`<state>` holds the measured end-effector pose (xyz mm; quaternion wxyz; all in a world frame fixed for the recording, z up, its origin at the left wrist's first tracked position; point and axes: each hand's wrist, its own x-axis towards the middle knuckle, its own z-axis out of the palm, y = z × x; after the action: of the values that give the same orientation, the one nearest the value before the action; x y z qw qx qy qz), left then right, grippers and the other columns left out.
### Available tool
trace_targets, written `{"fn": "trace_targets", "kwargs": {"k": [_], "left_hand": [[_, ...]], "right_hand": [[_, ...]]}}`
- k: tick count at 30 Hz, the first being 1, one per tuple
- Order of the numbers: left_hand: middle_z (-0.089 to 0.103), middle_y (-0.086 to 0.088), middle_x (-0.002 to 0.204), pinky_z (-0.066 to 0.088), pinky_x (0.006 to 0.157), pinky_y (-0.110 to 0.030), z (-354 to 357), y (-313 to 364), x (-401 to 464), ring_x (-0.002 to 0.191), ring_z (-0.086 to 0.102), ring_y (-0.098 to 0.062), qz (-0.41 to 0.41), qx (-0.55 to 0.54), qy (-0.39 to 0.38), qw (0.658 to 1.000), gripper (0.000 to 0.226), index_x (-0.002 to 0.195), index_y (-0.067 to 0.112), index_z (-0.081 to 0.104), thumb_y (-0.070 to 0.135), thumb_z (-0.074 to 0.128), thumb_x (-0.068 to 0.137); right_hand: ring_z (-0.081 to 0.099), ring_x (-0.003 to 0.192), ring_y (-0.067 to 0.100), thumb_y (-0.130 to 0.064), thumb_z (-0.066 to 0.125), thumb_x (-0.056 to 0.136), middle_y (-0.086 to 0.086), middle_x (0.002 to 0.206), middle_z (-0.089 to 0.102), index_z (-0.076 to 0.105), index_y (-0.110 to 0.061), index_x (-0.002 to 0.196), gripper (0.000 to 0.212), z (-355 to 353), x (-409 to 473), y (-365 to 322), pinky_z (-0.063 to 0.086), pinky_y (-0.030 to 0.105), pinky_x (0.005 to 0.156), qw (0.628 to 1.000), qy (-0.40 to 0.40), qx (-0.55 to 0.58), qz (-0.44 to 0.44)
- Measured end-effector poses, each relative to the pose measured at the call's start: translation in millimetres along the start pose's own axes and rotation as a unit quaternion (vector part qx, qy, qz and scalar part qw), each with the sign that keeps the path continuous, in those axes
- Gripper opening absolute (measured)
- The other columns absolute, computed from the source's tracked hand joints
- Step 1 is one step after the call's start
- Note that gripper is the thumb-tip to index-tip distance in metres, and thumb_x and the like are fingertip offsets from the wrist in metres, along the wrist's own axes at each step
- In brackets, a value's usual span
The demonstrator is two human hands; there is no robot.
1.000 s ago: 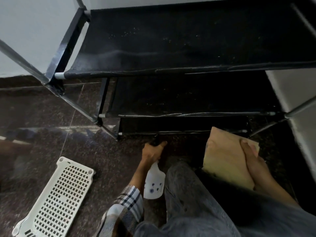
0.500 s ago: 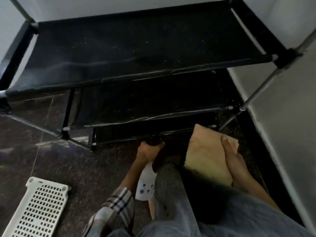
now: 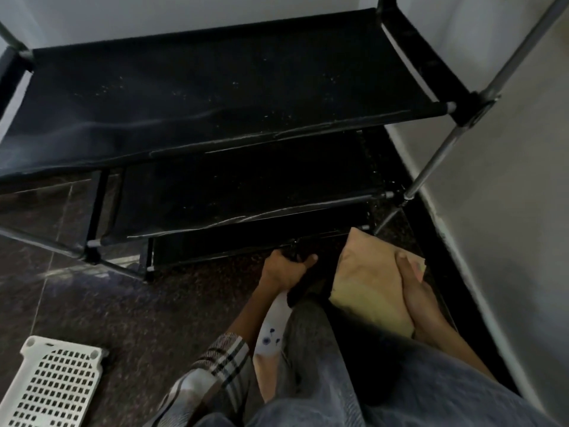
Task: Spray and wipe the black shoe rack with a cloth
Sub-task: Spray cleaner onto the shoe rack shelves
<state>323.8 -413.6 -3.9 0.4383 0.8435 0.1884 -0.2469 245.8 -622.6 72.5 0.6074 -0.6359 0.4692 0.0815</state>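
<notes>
Head view, shoe rack (image 3: 215,97): black fabric shelves on a metal frame, directly ahead of both hands, dotted with pale specks.
Left hand (image 3: 284,268): fingers curled round the dark trigger head of a spray bottle (image 3: 272,331), nozzle aimed at the lowest shelf just beyond it, likely ready to spray.
Right hand (image 3: 414,286): grips a folded tan cloth (image 3: 366,278), held beside the bottle, probably waiting to wipe.
Floor: a white slotted tray (image 3: 52,383) lies well left of the left hand.
</notes>
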Motion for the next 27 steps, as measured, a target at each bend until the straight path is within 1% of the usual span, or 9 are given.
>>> {"fn": "trace_targets", "kwargs": {"k": [2, 5, 9, 12, 14, 16, 19, 21, 27], "left_hand": [[0.059, 0.016, 0.086, 0.043, 0.073, -0.019, 2.4, 3.7, -2.1, 0.094, 0.06, -0.012, 0.011, -0.017, -0.005, 1.0, 0.042, 0.082, 0.031, 0.06, 0.062, 0.076, 0.059], [0.064, 0.005, 0.102, 0.041, 0.076, -0.018, 6.6, 9.3, -3.5, 0.1, 0.06, -0.016, 0.031, 0.007, -0.013, 0.999, 0.061, 0.108, 0.022, 0.063, 0.058, 0.078, 0.06], [0.065, 0.003, 0.108, 0.044, 0.082, -0.021, 0.7, 13.5, -4.5, 0.102, 0.06, -0.015, 0.037, -0.002, -0.036, 0.999, 0.06, 0.112, 0.02, 0.064, 0.053, 0.079, 0.063], [0.069, 0.002, 0.097, 0.052, 0.089, -0.032, -5.8, 14.0, -7.9, 0.093, 0.064, -0.015, 0.048, -0.016, -0.095, 0.994, 0.037, 0.092, 0.018, 0.069, 0.045, 0.079, 0.068], [0.069, 0.001, 0.082, 0.055, 0.084, -0.036, -11.5, 15.9, -13.4, 0.082, 0.066, -0.016, 0.05, -0.025, -0.101, 0.993, 0.028, 0.072, 0.019, 0.065, 0.042, 0.079, 0.07], [0.066, 0.008, 0.073, 0.055, 0.071, -0.029, -17.8, 16.3, -19.7, 0.074, 0.064, -0.01, 0.046, -0.046, -0.077, 0.995, 0.03, 0.065, 0.023, 0.059, 0.043, 0.081, 0.067], [0.062, 0.024, 0.054, 0.041, 0.048, -0.008, -34.3, 18.0, -37.2, 0.056, 0.059, 0.01, 0.063, -0.081, -0.053, 0.993, 0.036, 0.064, 0.034, 0.048, 0.044, 0.083, 0.063], [0.057, 0.038, 0.055, 0.038, 0.041, -0.003, -47.6, 16.9, -49.9, 0.054, 0.054, 0.021, 0.076, -0.098, -0.055, 0.991, 0.039, 0.067, 0.036, 0.045, 0.044, 0.083, 0.063], [0.067, 0.017, 0.059, 0.043, 0.048, -0.006, -99.3, 19.6, -84.4, 0.055, 0.062, 0.004, 0.11, -0.141, -0.05, 0.983, 0.021, 0.06, 0.032, 0.067, 0.047, 0.08, 0.064]], "right_hand": [[0.055, 0.081, 0.022, -0.062, 0.048, 0.086, 0.017, 0.117, 0.059, 0.052, -0.006, 0.129, 0.071, 0.5, 0.6, -0.1, 0.043, 0.028, 0.065, 1.0, 0.003, 0.002, -0.002], [0.051, 0.081, 0.019, -0.061, 0.047, 0.087, 0.016, 0.122, 0.057, 0.051, -0.007, 0.132, 0.071, 0.7, 2.6, 1.1, 0.039, 0.027, 0.068, 1.0, 0.007, -0.005, -0.017], [0.051, 0.07, 0.01, -0.059, 0.048, 0.088, 0.007, 0.102, 0.059, 0.052, -0.01, 0.131, 0.065, -0.1, 3.6, 2.2, 0.037, 0.023, 0.053, 1.0, 0.003, 0.002, -0.026], [0.051, 0.067, 0.01, -0.057, 0.049, 0.088, 0.006, 0.094, 0.056, 0.054, -0.007, 0.128, 0.064, -1.3, 2.6, 1.6, 0.037, 0.023, 0.051, 1.0, 0.006, 0.006, -0.023], [0.053, 0.067, 0.01, -0.057, 0.05, 0.088, 0.004, 0.087, 0.056, 0.057, -0.006, 0.123, 0.061, -0.9, -0.8, -0.4, 0.038, 0.023, 0.05, 1.0, 0.0, 0.013, -0.023], [0.054, 0.067, 0.009, -0.057, 0.05, 0.088, 0.003, 0.085, 0.057, 0.058, -0.007, 0.12, 0.06, 0.7, -5.5, -4.2, 0.038, 0.022, 0.05, 0.999, -0.003, 0.017, -0.029], [0.054, 0.066, 0.007, -0.059, 0.051, 0.086, -0.003, 0.077, 0.057, 0.059, -0.015, 0.109, 0.05, 5.9, -16.0, -13.3, 0.038, 0.019, 0.049, 0.998, -0.007, 0.018, -0.052], [0.058, 0.069, 0.008, -0.061, 0.053, 0.085, -0.002, 0.078, 0.061, 0.059, -0.018, 0.099, 0.046, 12.8, -24.6, -20.6, 0.041, 0.021, 0.05, 0.998, -0.02, 0.021, -0.058], [0.053, 0.066, 0.0, -0.058, 0.052, 0.087, -0.014, 0.074, 0.055, 0.054, -0.026, 0.097, 0.033, 37.9, -57.9, -53.8, 0.038, 0.013, 0.047, 0.989, -0.061, 0.021, -0.134]]}}
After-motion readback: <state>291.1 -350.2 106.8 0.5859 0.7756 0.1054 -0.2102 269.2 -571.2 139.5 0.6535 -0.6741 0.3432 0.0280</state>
